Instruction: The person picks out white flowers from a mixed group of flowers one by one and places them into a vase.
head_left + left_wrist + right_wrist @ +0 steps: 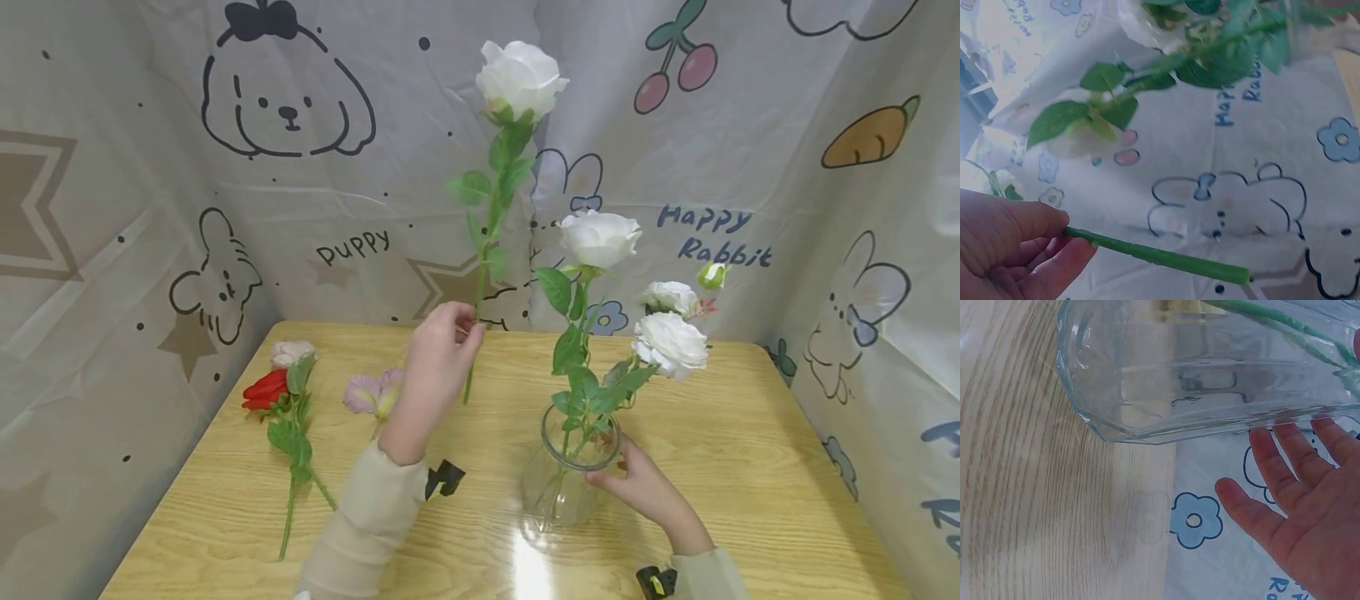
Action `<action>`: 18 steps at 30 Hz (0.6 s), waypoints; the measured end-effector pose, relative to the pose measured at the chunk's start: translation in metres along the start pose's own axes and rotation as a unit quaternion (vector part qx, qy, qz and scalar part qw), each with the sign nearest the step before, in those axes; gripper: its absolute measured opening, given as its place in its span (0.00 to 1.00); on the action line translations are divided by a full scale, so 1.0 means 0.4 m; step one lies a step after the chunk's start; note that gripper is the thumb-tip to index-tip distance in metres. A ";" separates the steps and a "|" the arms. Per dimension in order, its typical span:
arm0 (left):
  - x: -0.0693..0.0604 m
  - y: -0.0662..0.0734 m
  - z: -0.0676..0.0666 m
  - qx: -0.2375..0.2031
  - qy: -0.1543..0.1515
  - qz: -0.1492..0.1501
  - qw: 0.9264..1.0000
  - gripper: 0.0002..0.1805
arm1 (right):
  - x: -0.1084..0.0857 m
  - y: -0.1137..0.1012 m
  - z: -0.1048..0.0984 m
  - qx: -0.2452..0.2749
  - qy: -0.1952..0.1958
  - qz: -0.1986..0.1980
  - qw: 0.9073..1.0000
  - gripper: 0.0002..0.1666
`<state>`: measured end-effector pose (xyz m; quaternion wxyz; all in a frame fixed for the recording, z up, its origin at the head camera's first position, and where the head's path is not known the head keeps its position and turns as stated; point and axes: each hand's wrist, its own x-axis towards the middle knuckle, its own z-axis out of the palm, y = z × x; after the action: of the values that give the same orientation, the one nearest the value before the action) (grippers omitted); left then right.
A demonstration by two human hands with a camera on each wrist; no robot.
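In the head view my left hand (438, 371) pinches the green stem of a tall white rose (521, 79), held upright above the table. The left wrist view shows the cut end of that stem (1166, 255) sticking out past my thumb and fingers. My right hand (652, 487) holds a clear glass vase (558, 492) near its neck, thumb and fingers on either side. In the right wrist view several fingertips (1262, 439) touch the glass, while one finger stands off it. Inside the vase stand a large white rose (600, 239) and a stem with white blooms (670, 343).
On the table's left lie a red rose (266, 390), a pale pink flower (291, 354) and a light purple flower (363, 394). A printed curtain (420, 200) surrounds the wooden table (720, 417) at the back and sides. A small green-white bud (712, 276) leans out right.
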<state>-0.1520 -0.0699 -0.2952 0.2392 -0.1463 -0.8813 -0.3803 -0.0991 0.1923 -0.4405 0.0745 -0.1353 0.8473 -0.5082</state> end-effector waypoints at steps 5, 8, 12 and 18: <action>0.007 0.051 0.011 -0.045 -0.013 0.033 0.998 0.06 | 0.001 0.004 0.001 -0.005 0.003 0.003 1.000 0.42; 0.005 0.082 0.023 -0.070 -0.026 0.053 0.996 0.06 | 0.002 0.006 0.001 -0.011 0.006 0.001 1.000 0.41; -0.004 0.118 0.045 -0.093 -0.047 0.082 0.991 0.06 | 0.003 0.011 0.002 -0.016 0.011 -0.001 1.000 0.41; -0.025 0.157 0.088 -0.116 -0.065 0.125 0.983 0.06 | 0.003 0.014 0.002 -0.017 0.010 0.004 1.000 0.42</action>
<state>-0.1268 -0.0027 -0.2837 0.2090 -0.3067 -0.8194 -0.4368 -0.1010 0.1937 -0.4460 0.0656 -0.1280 0.8573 -0.4943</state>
